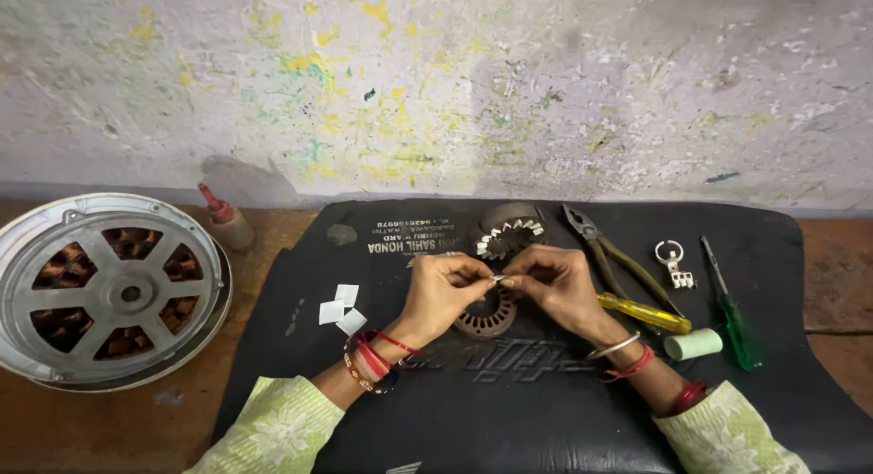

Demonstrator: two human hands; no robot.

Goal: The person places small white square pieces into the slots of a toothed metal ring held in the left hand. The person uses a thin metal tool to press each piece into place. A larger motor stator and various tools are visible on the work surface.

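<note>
right now a small white paper slip (496, 277) sits pinched between my left hand (443, 294) and right hand (555, 287), just above a round metal core (486, 317) on the black mat (546, 401). more slips (342, 307) lie to the left; pliers (607, 251) and a green screwdriver (730, 308) lie to the right.

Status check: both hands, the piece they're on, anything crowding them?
Left hand and right hand pinch a small white slip together. Slotted metal ring lies directly beneath on the black mat. Pliers close by the right hand, not touching.
</note>
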